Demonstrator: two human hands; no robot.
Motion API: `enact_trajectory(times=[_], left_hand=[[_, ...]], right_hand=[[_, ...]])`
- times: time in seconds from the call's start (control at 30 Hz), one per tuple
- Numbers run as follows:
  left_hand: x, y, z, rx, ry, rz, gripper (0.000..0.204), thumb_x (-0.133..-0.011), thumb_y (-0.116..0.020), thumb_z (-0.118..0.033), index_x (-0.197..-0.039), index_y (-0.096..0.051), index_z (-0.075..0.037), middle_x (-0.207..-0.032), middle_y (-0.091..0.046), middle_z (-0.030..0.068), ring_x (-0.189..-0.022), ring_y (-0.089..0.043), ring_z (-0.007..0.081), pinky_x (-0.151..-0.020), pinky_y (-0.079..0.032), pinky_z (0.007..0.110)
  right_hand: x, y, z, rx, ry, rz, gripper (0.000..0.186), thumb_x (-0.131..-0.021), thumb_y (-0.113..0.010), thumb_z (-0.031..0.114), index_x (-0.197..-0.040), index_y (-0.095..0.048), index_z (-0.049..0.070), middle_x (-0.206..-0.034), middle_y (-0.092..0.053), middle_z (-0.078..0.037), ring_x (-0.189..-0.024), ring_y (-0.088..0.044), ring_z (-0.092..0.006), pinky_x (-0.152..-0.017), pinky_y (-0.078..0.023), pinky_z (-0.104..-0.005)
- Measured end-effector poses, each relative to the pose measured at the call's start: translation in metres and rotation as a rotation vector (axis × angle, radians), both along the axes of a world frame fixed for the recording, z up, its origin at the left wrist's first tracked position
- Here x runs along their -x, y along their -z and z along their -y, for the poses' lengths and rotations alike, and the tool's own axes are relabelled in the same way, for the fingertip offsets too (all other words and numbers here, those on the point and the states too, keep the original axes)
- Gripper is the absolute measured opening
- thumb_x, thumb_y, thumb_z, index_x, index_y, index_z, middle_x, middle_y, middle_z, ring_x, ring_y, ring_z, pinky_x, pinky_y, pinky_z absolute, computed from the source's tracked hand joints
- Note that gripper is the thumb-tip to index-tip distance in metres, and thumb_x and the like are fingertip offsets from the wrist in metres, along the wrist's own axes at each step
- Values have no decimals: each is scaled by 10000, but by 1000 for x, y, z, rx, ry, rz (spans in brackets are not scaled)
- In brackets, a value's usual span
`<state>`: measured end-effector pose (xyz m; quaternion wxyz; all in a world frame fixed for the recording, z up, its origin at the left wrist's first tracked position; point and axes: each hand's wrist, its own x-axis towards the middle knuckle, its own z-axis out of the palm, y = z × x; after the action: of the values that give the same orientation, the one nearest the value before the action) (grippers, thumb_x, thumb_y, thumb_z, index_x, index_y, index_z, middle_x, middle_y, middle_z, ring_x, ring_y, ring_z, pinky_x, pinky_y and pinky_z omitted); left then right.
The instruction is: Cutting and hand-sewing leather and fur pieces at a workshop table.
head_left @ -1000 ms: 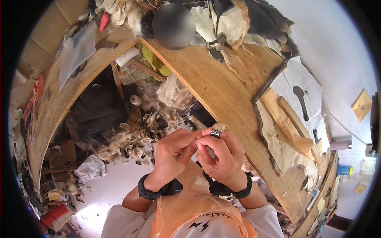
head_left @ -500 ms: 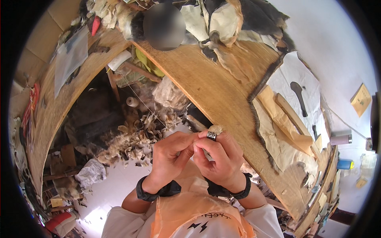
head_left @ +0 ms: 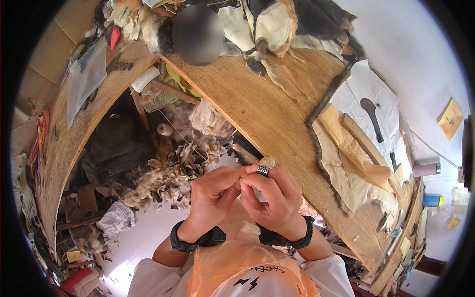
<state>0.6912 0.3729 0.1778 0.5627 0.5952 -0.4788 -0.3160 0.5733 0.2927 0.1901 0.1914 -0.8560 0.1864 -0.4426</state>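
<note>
My left hand [head_left: 212, 192] and my right hand [head_left: 278, 199] meet fingertip to fingertip in front of my chest. Both pinch thumb against index finger; whatever is between them is too small to make out. A dark metal sewing thimble ring [head_left: 263, 170] with dotted dimples sits on a finger of my right hand. Just beyond it, a small tan scrap [head_left: 267, 162] shows at the curled fingers; whether they grip it I cannot tell. A thin pale thread [head_left: 174, 123] slants down toward my hands, its end lost against the scraps.
A wooden table [head_left: 257, 119] curves past on the right, bearing a fur-edged hide [head_left: 341, 183], a wooden stick [head_left: 366, 141] and a dark spoon-shaped piece [head_left: 371, 119]. Another wooden tabletop [head_left: 99, 106] stands left. Between them lie fur scraps [head_left: 153, 183] and a thread spool [head_left: 165, 129]. A person sits opposite.
My hands keep the same pinch, fingertips together. The surroundings have shifted slightly in the picture, as my head moved a little.
</note>
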Motion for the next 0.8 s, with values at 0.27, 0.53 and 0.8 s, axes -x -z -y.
enact_trajectory(times=[0.27, 0.53, 0.8], left_hand=[[0, 0, -1, 4, -3, 54, 239, -847, -591, -12, -1076, -648, -49, -866, -649, 76, -737, -573, 160, -658, -449, 256], [0, -2, -3, -17, -15, 70, 243, -845, -586, -9, -1076, -646, -53, -875, -654, 84, -761, -595, 172, -671, -460, 260], [0, -6, -4, 7, -53, 158, 254, -815, -568, 50, -1029, -664, -49, -868, -653, 93, -722, -602, 185, -625, -467, 262]], right_hand=[[1, 1, -1, -1, 1, -6, 256, -656, -689, 3, -891, -593, 39, -707, -474, -74, -608, -523, -240, -525, -443, -311], [1, 1, -3, -7, 2, -11, 270, -644, -696, 2, -889, -590, 43, -721, -478, -78, -626, -531, -244, -539, -452, -318], [-4, -1, -5, -16, 40, 39, 244, -625, -678, -62, -833, -618, 53, -688, -535, -65, -559, -517, -209, -480, -419, -286]])
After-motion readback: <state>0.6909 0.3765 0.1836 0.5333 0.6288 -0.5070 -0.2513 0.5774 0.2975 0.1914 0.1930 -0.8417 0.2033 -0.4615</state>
